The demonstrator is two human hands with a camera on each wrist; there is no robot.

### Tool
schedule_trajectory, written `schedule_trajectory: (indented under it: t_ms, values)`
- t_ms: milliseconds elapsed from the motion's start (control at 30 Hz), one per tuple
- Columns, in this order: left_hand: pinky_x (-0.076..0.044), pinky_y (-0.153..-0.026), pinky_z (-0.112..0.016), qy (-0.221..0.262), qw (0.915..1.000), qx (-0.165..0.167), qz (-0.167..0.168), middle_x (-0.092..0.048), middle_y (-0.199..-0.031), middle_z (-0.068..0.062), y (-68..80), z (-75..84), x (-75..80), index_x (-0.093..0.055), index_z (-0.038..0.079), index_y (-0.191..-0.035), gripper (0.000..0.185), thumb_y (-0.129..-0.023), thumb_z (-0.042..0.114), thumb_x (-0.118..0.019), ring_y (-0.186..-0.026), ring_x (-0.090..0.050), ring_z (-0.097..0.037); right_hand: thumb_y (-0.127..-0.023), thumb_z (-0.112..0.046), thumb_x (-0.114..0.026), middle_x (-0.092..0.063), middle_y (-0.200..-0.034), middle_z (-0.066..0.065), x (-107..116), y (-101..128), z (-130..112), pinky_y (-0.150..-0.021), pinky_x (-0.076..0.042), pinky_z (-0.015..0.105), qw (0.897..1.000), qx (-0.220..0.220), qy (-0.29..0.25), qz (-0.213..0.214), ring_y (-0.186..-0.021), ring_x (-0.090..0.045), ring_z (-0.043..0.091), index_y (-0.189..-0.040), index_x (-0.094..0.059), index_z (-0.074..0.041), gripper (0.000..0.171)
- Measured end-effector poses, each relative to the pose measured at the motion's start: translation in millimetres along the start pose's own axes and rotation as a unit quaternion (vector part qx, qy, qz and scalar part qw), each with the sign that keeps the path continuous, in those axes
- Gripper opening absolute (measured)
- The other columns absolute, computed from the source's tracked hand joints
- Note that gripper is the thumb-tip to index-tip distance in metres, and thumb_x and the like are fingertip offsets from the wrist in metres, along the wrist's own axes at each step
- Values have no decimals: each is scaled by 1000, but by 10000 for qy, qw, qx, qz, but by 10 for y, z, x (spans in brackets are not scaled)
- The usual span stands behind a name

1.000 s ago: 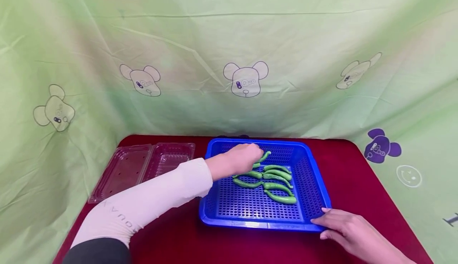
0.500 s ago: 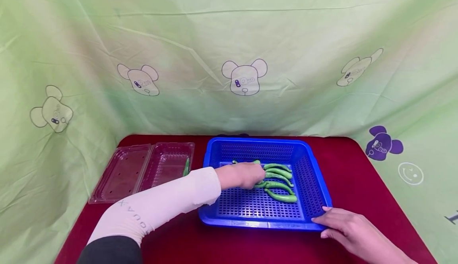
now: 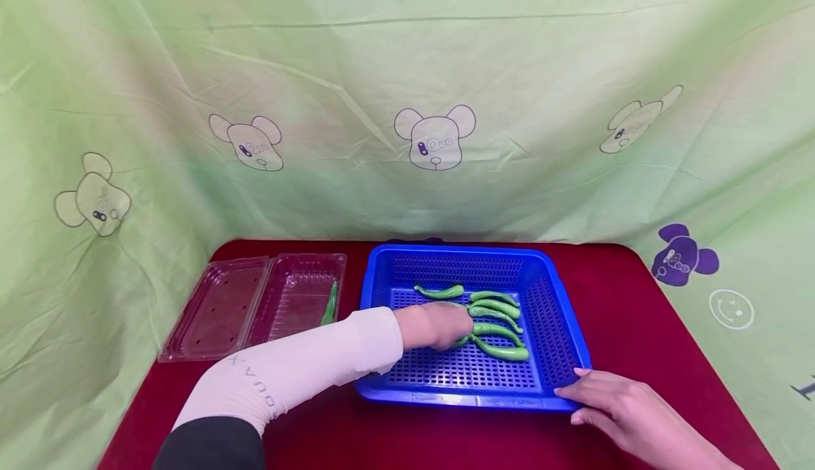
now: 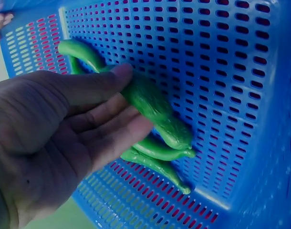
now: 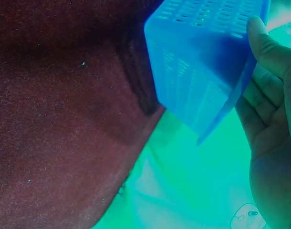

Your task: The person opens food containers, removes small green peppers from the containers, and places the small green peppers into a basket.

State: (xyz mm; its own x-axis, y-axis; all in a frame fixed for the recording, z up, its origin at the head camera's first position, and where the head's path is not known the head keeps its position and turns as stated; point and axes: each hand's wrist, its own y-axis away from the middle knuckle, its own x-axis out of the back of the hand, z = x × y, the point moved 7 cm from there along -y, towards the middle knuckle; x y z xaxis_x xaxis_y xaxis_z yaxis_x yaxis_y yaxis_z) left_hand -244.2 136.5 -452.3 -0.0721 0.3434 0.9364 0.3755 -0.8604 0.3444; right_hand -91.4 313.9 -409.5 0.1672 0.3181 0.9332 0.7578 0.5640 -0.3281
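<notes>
A blue perforated basket (image 3: 471, 400) stands on the red table and holds several green peppers (image 3: 503, 350). My left hand (image 3: 453, 331) reaches into the basket's middle. In the left wrist view that left hand (image 4: 132, 99) pinches one green pepper (image 4: 155, 107) between thumb and fingers, low over the basket floor (image 4: 231, 71), with two more peppers (image 4: 157, 160) lying under it. My right hand (image 3: 605, 399) lies at the basket's front right corner. In the right wrist view its thumb (image 5: 267, 45) touches the basket's wall (image 5: 198, 71), and the hand holds nothing.
An open clear clamshell box (image 3: 242, 307) lies left of the basket with one green pepper (image 3: 330, 305) in its right half. A single pepper (image 3: 439, 291) lies apart at the basket's back. Green printed cloth (image 3: 407, 102) hangs behind and beside the table (image 3: 637, 300).
My left hand has drawn back from the far side of the basket to the peppers in its middle, uncovering the pepper at the back. The right hand has stayed put.
</notes>
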Motion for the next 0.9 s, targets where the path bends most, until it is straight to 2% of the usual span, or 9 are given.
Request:
schedule_trajectory:
  t_ms: [167,400,567,667,800,900]
  values:
    - [-52,-61,-22,-116,9997,223,-44,-60,-74,6,-30,15,-33,-54,21,-67,32,-93,6,-65,-64,-50,-8,-81,-37,-83,-75,-105,-18,-4,3,-1,-98,-35,-4,10000,-68,56,-18,-102,-73,18,-113,-76,-31,33]
    - [-54,-62,-23,-32,9984,521,-227,-66,-83,5,-57,19,-83,-58,20,-74,26,-96,5,-61,-69,-56,-9,-82,-39,-82,-75,-105,-16,1,10,-12,-100,-36,-3,9999,14,83,119,-102,-73,18,-112,-77,-29,32]
    - [-55,-63,-22,-367,9982,475,-15,-70,-86,7,-82,11,-75,-59,22,-72,26,-94,9,-64,-70,-58,-7,-82,-38,-83,-75,-105,-15,3,8,-6,-99,-36,-3,10000,12,56,80,-102,-73,18,-113,-77,-29,33]
    - [-55,-66,-21,-351,9981,508,52,-71,-88,8,-80,-18,-43,-58,23,-73,25,-94,11,-65,-71,-58,-7,-81,-37,-83,-76,-105,-15,7,9,2,-99,-35,-4,10000,-37,35,9,-102,-73,19,-113,-77,-29,33]
    - [-56,-66,-22,-164,9980,603,81,-67,-86,9,20,-103,57,-59,22,-77,22,-93,7,-63,-70,-55,-6,-81,-37,-83,-76,-105,-15,11,5,2,-98,-34,-4,10000,-54,61,-23,-101,-73,19,-112,-77,-29,33]
    - [-58,-66,-25,-151,9968,686,389,-69,-88,9,185,-205,170,-64,22,-84,19,-93,6,-64,-71,-60,-6,-81,-37,-83,-76,-104,-15,4,4,1,-98,-35,-5,10000,-53,63,-46,-101,-73,19,-112,-77,-28,33]
